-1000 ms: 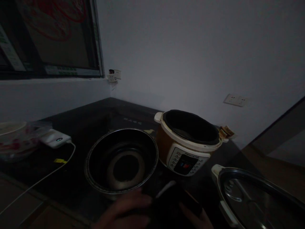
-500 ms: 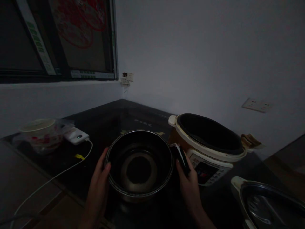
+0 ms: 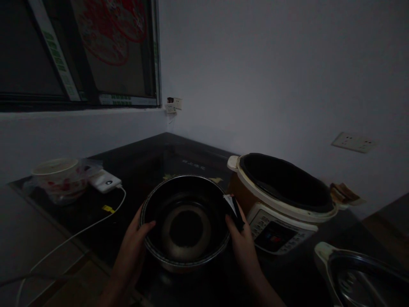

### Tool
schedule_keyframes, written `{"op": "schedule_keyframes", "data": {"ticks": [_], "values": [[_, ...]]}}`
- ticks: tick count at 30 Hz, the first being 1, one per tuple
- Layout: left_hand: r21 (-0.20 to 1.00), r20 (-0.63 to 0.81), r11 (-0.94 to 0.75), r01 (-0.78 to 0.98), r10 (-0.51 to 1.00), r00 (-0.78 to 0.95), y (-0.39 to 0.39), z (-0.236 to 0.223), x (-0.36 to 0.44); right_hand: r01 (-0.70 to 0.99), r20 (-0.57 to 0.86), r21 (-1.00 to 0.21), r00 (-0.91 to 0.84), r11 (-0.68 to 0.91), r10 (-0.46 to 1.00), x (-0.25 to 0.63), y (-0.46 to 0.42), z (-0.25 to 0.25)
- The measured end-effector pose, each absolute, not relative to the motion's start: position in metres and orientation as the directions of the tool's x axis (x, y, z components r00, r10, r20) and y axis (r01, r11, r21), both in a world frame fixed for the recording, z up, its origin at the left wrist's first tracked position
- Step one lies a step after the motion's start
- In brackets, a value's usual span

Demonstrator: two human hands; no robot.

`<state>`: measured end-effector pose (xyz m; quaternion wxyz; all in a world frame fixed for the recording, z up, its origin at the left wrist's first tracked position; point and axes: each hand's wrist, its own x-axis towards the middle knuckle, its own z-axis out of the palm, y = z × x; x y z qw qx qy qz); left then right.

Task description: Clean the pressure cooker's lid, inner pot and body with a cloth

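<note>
A round black pan [image 3: 187, 200] with a worn, paler ring on its inside bottom is between my two hands, over the dark glossy tabletop. On the pan's left rim is my left hand [image 3: 134, 238], its thumb over the edge and the fingers outside, mostly hidden. My right hand [image 3: 241, 236] grips the short black handle [image 3: 235, 209] at the pan's right side, thumb toward the rim. Just right of that hand stands a brown and white electric cooker [image 3: 271, 213], lidless, with a dark inside and a control panel in front.
A lid [image 3: 351, 273] lies at the lower right. On the left sit a bowl in clear plastic [image 3: 60, 179] and a white device [image 3: 105, 181] with a white cable [image 3: 79, 230]. Wall sockets [image 3: 353, 142] are behind the cooker; a window [image 3: 111, 55] is at upper left.
My left thumb has come further over the rim into the pan. The handle and my right hand have shifted left, closer against the pan. The view has turned slightly.
</note>
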<state>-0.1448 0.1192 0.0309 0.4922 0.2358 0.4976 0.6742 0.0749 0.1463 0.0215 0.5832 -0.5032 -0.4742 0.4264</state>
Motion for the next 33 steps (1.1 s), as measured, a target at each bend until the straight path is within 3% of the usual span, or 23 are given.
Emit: {"op": "schedule_keyframes", "data": {"ticks": [11,18,28,33], "values": [[0.890,-0.069,-0.125,-0.438,0.914,-0.401,0.135,0.048,-0.146,-0.020,0.205,-0.977,0.188,0.212,0.961,0.065,0.160,0.021],[0.921,-0.021,-0.156,-0.358,0.896,-0.444,0.140,0.060,-0.143,-0.055,0.162,-0.983,0.179,0.174,0.971,0.065,0.152,0.008],[0.945,0.259,-0.314,-0.095,0.891,-0.372,0.130,0.057,-0.154,0.066,0.190,-0.981,0.165,0.181,0.968,0.078,0.121,0.002],[0.937,0.329,-0.350,-0.009,0.889,-0.319,0.112,0.048,-0.160,0.075,0.149,-0.987,0.141,0.140,0.979,0.091,0.105,0.002]]}}
